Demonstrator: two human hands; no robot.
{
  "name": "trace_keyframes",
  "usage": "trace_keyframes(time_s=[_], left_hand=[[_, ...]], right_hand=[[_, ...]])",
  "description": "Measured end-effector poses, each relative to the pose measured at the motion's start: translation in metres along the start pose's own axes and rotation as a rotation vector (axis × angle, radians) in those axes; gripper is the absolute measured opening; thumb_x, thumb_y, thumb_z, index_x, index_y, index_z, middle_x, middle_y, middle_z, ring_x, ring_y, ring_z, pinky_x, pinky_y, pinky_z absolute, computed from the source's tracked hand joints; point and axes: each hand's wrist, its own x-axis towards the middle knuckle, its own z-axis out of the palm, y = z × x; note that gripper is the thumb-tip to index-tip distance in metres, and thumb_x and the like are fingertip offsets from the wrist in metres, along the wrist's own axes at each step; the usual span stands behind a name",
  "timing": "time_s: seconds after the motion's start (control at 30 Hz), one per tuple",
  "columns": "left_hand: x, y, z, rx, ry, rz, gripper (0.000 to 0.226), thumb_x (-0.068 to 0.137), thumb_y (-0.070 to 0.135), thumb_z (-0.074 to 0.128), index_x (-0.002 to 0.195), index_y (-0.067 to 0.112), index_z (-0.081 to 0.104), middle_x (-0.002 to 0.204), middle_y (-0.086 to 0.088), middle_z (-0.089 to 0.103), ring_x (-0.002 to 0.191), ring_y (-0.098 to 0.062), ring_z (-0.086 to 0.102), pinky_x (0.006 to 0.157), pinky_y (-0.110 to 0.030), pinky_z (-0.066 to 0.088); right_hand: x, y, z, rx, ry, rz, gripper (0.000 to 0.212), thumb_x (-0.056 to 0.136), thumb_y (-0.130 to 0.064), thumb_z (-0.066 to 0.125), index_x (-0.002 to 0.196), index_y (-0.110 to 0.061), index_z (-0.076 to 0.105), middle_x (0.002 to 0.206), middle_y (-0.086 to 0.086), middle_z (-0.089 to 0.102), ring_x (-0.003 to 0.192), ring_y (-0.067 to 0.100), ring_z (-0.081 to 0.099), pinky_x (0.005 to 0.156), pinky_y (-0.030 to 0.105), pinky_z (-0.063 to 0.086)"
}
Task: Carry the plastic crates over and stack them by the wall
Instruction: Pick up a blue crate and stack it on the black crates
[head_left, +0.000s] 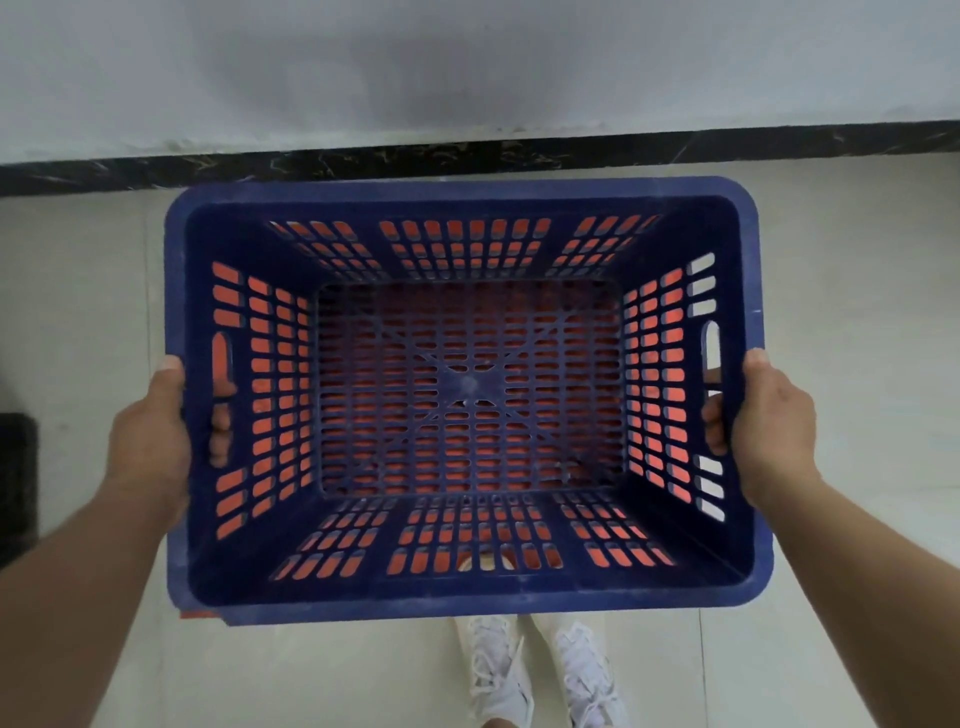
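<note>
Both hands are locked on the blue crate (467, 395): the left hand (156, 441) grips the left handle slot, fingers curled through it, and the right hand (769, 426) clamps the right handle the same way. An orange crate (200, 614) shows through every slot and peeks out at the lower left corner. The wall (467, 67) is just ahead. 2 white shoes (540, 670) stand on the tiled floor (857, 260).

Bare forearms, white lace-up sneakers (545, 670)
</note>
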Motion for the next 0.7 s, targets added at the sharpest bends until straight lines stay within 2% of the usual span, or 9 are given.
trace_keyframes(time_s=[0.2, 0.33, 0.53, 0.63, 0.7], left_hand=[[0.000, -0.006, 0.004, 0.074, 0.098, 0.053, 0.054, 0.080, 0.068, 0.036, 0.067, 0.021, 0.058, 0.043, 0.003, 0.052, 0.037, -0.014, 0.041, 0.049, -0.033, 0.038], [0.008, -0.009, 0.002, 0.079, 0.102, -0.009, 0.062, 0.071, 0.078, 0.036, 0.066, 0.021, 0.060, 0.047, 0.001, 0.053, 0.042, -0.020, 0.045, 0.057, -0.039, 0.045], [-0.016, 0.008, 0.008, 0.039, 0.084, 0.072, 0.047, 0.091, 0.054, 0.038, 0.072, 0.016, 0.058, 0.039, 0.005, 0.051, 0.031, -0.011, 0.040, 0.045, -0.028, 0.035], [-0.026, 0.014, 0.001, 0.006, 0.110, 0.082, 0.046, 0.094, 0.049, 0.037, 0.071, 0.015, 0.058, 0.036, 0.007, 0.050, 0.028, -0.008, 0.038, 0.034, -0.017, 0.031], [-0.037, 0.014, -0.010, -0.033, 0.112, 0.072, 0.046, 0.093, 0.050, 0.037, 0.072, 0.016, 0.059, 0.037, 0.006, 0.051, 0.028, -0.009, 0.039, 0.033, -0.016, 0.031]], right_hand=[[-0.002, 0.001, 0.002, -0.016, 0.027, -0.029, 0.044, 0.093, -0.040, 0.030, 0.080, -0.010, 0.059, 0.063, 0.009, 0.057, 0.052, 0.024, 0.047, 0.059, 0.037, 0.042], [-0.001, 0.001, 0.004, -0.002, 0.044, -0.021, 0.044, 0.095, -0.041, 0.030, 0.078, -0.012, 0.059, 0.063, 0.009, 0.056, 0.052, 0.022, 0.046, 0.055, 0.034, 0.041], [-0.007, -0.013, -0.008, -0.015, -0.037, -0.006, 0.045, 0.095, -0.038, 0.031, 0.081, -0.006, 0.059, 0.064, 0.012, 0.057, 0.049, 0.023, 0.046, 0.052, 0.032, 0.039], [-0.013, -0.033, -0.019, -0.022, -0.055, -0.018, 0.040, 0.090, -0.033, 0.034, 0.073, -0.007, 0.059, 0.061, 0.012, 0.056, 0.036, 0.018, 0.042, 0.044, 0.028, 0.035], [-0.021, -0.046, -0.027, -0.013, -0.072, -0.038, 0.039, 0.089, -0.033, 0.035, 0.071, -0.008, 0.058, 0.060, 0.011, 0.055, 0.034, 0.016, 0.041, 0.043, 0.027, 0.035]])
